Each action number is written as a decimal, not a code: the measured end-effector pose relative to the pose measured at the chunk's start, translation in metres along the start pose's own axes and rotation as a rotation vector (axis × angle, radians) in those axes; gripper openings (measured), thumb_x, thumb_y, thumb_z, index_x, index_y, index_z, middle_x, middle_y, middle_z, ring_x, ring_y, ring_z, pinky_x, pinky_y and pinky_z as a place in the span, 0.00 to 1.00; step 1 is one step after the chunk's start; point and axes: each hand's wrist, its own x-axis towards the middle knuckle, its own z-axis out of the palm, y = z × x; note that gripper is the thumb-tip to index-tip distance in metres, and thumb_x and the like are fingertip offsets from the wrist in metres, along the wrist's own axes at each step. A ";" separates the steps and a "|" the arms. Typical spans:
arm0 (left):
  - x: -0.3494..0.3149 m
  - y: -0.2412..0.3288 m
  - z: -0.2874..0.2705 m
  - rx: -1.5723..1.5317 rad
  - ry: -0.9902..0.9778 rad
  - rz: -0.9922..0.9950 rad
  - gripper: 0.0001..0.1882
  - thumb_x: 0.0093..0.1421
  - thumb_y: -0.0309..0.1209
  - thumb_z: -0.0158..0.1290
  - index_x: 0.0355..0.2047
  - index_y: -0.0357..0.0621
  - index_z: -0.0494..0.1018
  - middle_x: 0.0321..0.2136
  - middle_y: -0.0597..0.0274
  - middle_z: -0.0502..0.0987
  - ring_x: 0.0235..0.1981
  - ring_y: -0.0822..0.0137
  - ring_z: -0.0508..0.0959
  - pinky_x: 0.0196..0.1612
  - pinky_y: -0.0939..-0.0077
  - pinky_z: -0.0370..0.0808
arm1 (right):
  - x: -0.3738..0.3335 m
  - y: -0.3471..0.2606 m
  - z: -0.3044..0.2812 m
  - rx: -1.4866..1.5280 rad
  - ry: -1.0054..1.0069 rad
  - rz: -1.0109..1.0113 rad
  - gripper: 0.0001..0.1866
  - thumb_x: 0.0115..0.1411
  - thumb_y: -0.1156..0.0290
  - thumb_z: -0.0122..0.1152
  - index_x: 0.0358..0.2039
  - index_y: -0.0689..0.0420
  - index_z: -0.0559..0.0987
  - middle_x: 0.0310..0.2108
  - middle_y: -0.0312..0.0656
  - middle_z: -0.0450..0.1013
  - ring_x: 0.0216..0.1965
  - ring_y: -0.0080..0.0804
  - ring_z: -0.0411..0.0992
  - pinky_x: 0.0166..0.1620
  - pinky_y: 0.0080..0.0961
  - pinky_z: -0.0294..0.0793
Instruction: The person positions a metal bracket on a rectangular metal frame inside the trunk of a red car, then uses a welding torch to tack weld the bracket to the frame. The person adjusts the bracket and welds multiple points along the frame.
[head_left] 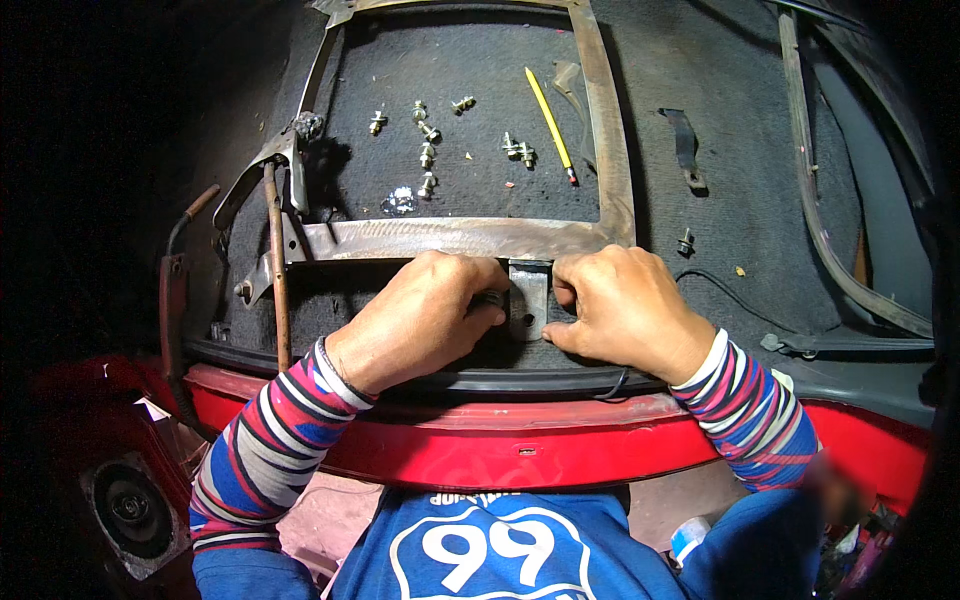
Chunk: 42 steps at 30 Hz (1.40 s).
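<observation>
The left hand [425, 315] and the right hand [630, 310] were curled, with a flat grey metal tab [529, 297] between them, perhaps for steadying it; whether they clamped, I could not tell.

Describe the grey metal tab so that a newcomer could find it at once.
Find the rectangular metal frame over the dark carpet. At its near bar, between the left hand and right hand, the grey tab points toward the red sill. Unlike the bolts inside the frame, it is flat, with one dark hole.
</observation>
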 end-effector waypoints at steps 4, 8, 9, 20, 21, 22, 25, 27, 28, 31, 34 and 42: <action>0.001 0.001 -0.001 0.012 -0.041 -0.031 0.15 0.58 0.24 0.61 0.46 0.33 0.80 0.39 0.42 0.83 0.42 0.49 0.84 0.47 0.63 0.79 | -0.001 0.003 0.000 0.077 -0.025 0.020 0.14 0.45 0.62 0.76 0.26 0.56 0.81 0.20 0.44 0.77 0.26 0.46 0.80 0.33 0.42 0.77; 0.001 -0.002 -0.001 -0.009 -0.048 -0.015 0.16 0.58 0.24 0.61 0.47 0.34 0.80 0.39 0.43 0.84 0.42 0.50 0.85 0.47 0.64 0.79 | 0.000 0.007 0.001 0.076 -0.027 0.026 0.11 0.49 0.64 0.73 0.27 0.57 0.83 0.20 0.46 0.78 0.27 0.47 0.80 0.33 0.42 0.78; 0.001 -0.002 -0.001 -0.007 -0.036 0.006 0.16 0.58 0.24 0.62 0.47 0.34 0.80 0.39 0.43 0.84 0.41 0.51 0.85 0.47 0.64 0.79 | 0.000 0.007 0.001 0.081 -0.030 0.036 0.11 0.50 0.64 0.72 0.27 0.58 0.83 0.21 0.47 0.78 0.27 0.47 0.80 0.33 0.42 0.78; -0.001 0.000 -0.004 -0.149 0.000 0.149 0.12 0.58 0.21 0.61 0.43 0.35 0.77 0.34 0.49 0.82 0.37 0.52 0.84 0.43 0.61 0.79 | 0.004 0.001 0.001 0.099 -0.027 0.142 0.11 0.50 0.63 0.73 0.23 0.58 0.85 0.22 0.53 0.79 0.28 0.50 0.80 0.35 0.43 0.79; 0.001 -0.001 -0.002 -0.136 -0.018 0.236 0.12 0.58 0.21 0.61 0.43 0.36 0.77 0.34 0.49 0.82 0.37 0.51 0.83 0.43 0.61 0.78 | 0.004 0.000 0.003 0.085 0.002 0.136 0.11 0.50 0.63 0.73 0.23 0.58 0.85 0.22 0.53 0.79 0.28 0.50 0.80 0.35 0.43 0.79; 0.005 -0.002 -0.002 -0.127 -0.024 0.270 0.11 0.58 0.22 0.61 0.43 0.36 0.78 0.34 0.49 0.82 0.37 0.51 0.83 0.43 0.60 0.78 | 0.004 0.000 0.004 0.071 0.025 0.136 0.10 0.50 0.64 0.73 0.23 0.58 0.85 0.22 0.52 0.79 0.28 0.50 0.80 0.35 0.43 0.79; 0.014 -0.004 0.002 -0.103 -0.028 0.365 0.09 0.59 0.23 0.61 0.41 0.37 0.80 0.33 0.49 0.81 0.36 0.49 0.82 0.44 0.60 0.78 | 0.004 0.000 0.007 0.030 0.079 0.106 0.09 0.49 0.65 0.72 0.23 0.58 0.85 0.22 0.52 0.79 0.28 0.51 0.80 0.35 0.43 0.79; 0.016 -0.004 0.004 -0.092 -0.025 0.412 0.08 0.60 0.23 0.61 0.39 0.37 0.81 0.32 0.49 0.80 0.35 0.50 0.82 0.43 0.59 0.78 | 0.004 0.001 0.007 0.032 0.089 0.096 0.12 0.48 0.63 0.74 0.23 0.60 0.85 0.24 0.55 0.79 0.29 0.53 0.81 0.35 0.45 0.81; 0.017 -0.004 0.005 -0.078 -0.031 0.411 0.07 0.59 0.24 0.61 0.38 0.36 0.81 0.32 0.48 0.80 0.35 0.48 0.82 0.43 0.59 0.78 | 0.004 0.001 0.007 0.030 0.087 0.102 0.14 0.47 0.62 0.74 0.23 0.61 0.85 0.24 0.56 0.79 0.29 0.54 0.81 0.36 0.45 0.81; 0.020 -0.001 0.004 -0.019 -0.053 0.394 0.07 0.57 0.26 0.62 0.34 0.35 0.81 0.31 0.47 0.80 0.34 0.45 0.82 0.42 0.58 0.79 | 0.005 0.002 0.007 0.041 0.081 0.112 0.12 0.47 0.64 0.73 0.23 0.61 0.85 0.24 0.56 0.79 0.30 0.54 0.81 0.36 0.46 0.81; 0.023 0.006 0.005 0.108 -0.069 0.379 0.08 0.57 0.29 0.63 0.32 0.36 0.79 0.30 0.47 0.79 0.33 0.45 0.82 0.41 0.57 0.79 | 0.006 0.004 0.008 0.044 0.091 0.110 0.11 0.47 0.66 0.72 0.24 0.61 0.85 0.25 0.57 0.79 0.30 0.55 0.81 0.36 0.47 0.81; 0.020 0.018 0.013 0.323 -0.008 0.338 0.12 0.55 0.32 0.64 0.29 0.37 0.74 0.29 0.47 0.78 0.32 0.44 0.81 0.38 0.54 0.78 | 0.008 0.006 0.009 0.009 0.075 0.141 0.06 0.51 0.69 0.67 0.25 0.56 0.87 0.24 0.53 0.79 0.28 0.52 0.81 0.37 0.44 0.80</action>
